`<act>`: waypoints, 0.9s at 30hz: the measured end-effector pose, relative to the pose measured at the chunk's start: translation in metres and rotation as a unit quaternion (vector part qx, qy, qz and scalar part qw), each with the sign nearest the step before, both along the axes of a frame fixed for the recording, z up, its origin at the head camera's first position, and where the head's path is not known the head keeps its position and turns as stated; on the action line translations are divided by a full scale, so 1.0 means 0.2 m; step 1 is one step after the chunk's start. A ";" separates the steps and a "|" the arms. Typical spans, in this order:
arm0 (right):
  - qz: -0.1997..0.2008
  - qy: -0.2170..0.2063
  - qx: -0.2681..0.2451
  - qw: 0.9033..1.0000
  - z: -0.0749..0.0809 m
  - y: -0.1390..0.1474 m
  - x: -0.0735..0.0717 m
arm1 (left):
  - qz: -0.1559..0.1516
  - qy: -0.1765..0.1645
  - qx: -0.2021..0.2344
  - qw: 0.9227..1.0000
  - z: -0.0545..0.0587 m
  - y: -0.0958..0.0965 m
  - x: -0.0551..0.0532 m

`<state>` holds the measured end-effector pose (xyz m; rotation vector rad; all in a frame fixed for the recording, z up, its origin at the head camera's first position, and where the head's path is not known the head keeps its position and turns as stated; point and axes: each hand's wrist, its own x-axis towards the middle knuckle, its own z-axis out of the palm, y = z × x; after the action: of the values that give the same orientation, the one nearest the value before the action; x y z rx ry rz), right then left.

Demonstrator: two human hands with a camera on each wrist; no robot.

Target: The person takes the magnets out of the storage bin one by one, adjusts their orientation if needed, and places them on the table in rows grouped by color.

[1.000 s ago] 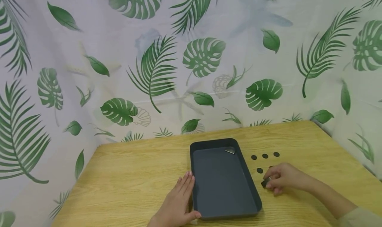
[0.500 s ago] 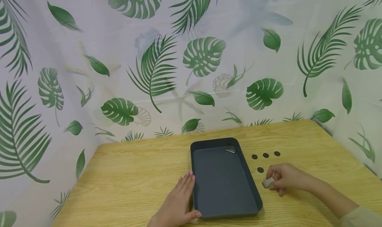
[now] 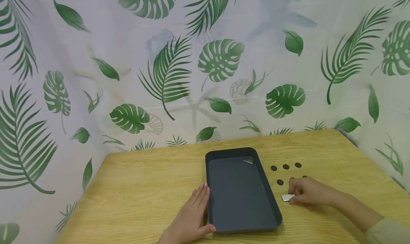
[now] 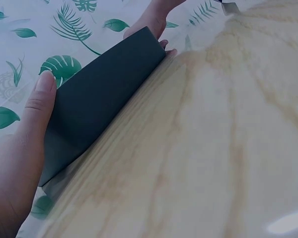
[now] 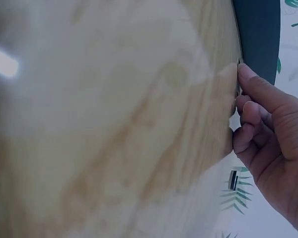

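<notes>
A dark grey rectangular pan (image 3: 240,194) lies lengthwise on the wooden table. My left hand (image 3: 189,217) rests along its left wall with straight fingers, the thumb at the near corner; the left wrist view shows that thumb against the pan's outer wall (image 4: 104,94). To the right of the pan, my right hand (image 3: 310,192) pinches a small flat silver piece (image 3: 286,198) between thumb and fingers, low at the tabletop. The hand covers part of this piece. Inside the pan, at its far right corner, lies a small silver-edged piece (image 3: 248,160).
Several small black discs lie right of the pan, among them one disc (image 3: 286,166) in the back row and one (image 3: 280,182) nearer; others are partly behind my right hand. A small black-and-silver object (image 5: 233,180) shows beyond that hand. A leaf-print cloth (image 3: 192,76) hangs behind.
The piece in my right hand has turned from its dark face, through a tilt, to a bright silver face lying flatter. My left hand and the pan stay as they were.
</notes>
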<state>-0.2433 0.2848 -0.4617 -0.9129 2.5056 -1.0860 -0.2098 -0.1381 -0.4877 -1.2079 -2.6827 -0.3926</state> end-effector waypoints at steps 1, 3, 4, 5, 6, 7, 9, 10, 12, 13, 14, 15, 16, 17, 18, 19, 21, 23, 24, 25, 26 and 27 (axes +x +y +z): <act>0.001 -0.006 -0.005 1.000 0.00 0.00 0.00 | 0.001 -0.002 -0.001 1.000 0.01 0.00 0.00; 0.002 -0.013 -0.016 1.000 0.00 0.01 0.00 | 0.002 -0.001 -0.003 1.000 0.01 0.00 0.00; 0.003 -0.017 -0.021 1.000 -0.01 0.01 0.00 | 0.003 0.000 -0.004 1.000 0.01 0.00 0.00; 0.002 -0.021 -0.024 0.999 -0.02 0.01 0.00 | 0.003 0.004 -0.005 1.000 0.01 0.00 0.00; 0.001 -0.024 -0.026 0.999 -0.02 0.02 -0.01 | 0.003 0.007 -0.006 1.000 0.01 0.00 0.00; -0.001 -0.025 -0.027 0.999 -0.03 0.02 -0.01 | 0.004 0.010 -0.006 1.000 0.01 0.00 0.00; -0.003 -0.028 -0.027 0.999 -0.04 0.02 -0.01 | 0.004 0.017 -0.007 1.000 0.00 0.00 0.00; -0.003 -0.030 -0.027 0.999 -0.04 0.03 -0.01 | 0.004 0.019 -0.007 1.000 0.00 0.00 0.00; -0.003 -0.033 -0.027 0.999 -0.04 0.03 -0.01 | 0.003 0.020 -0.005 1.000 0.00 0.00 0.00; -0.003 -0.035 -0.027 0.999 -0.04 0.03 -0.01 | 0.003 0.020 -0.006 1.000 0.00 0.00 0.00; -0.003 -0.038 -0.027 0.999 -0.04 0.03 -0.01 | 0.003 0.020 -0.006 1.000 -0.01 0.00 0.00; -0.003 -0.040 -0.027 0.999 -0.04 0.03 -0.01 | 0.003 0.019 -0.006 1.000 -0.01 0.00 0.00; -0.004 -0.042 -0.028 0.999 -0.04 0.03 -0.01 | 0.003 0.017 -0.007 1.000 -0.01 0.00 0.00; -0.003 -0.044 -0.028 0.999 -0.04 0.03 -0.01 | 0.003 0.014 -0.006 1.000 0.00 0.00 0.00; -0.003 -0.047 -0.029 0.998 -0.03 0.03 -0.01 | 0.003 0.012 -0.007 1.000 0.00 0.00 0.00; -0.003 -0.048 -0.030 0.998 -0.03 0.02 0.00 | 0.004 0.010 -0.007 1.000 0.00 0.00 0.00; -0.003 -0.051 -0.032 0.998 -0.02 0.02 0.00 | 0.005 0.006 -0.009 1.000 0.00 0.00 0.00; -0.002 -0.053 -0.032 0.998 -0.02 0.02 0.00 | 0.006 0.004 -0.010 1.000 -0.01 0.00 0.00; -0.002 -0.054 -0.031 0.998 -0.02 0.02 0.00 | 0.006 0.006 -0.012 1.000 -0.01 0.00 0.00; -0.002 -0.056 -0.030 0.998 -0.02 0.02 -0.01 | 0.005 0.007 -0.011 1.000 -0.01 0.00 0.00; -0.002 -0.058 -0.030 0.998 -0.02 0.02 -0.01 | 0.004 0.009 -0.011 1.000 -0.01 0.00 -0.01; -0.002 -0.059 -0.029 0.998 -0.02 0.02 -0.01 | 0.003 0.012 -0.011 1.000 -0.01 0.00 -0.01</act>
<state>-0.2448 0.2896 -0.4663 -0.8340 2.3925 -1.1839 -0.2109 -0.1384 -0.4905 -1.2025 -2.6760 -0.3473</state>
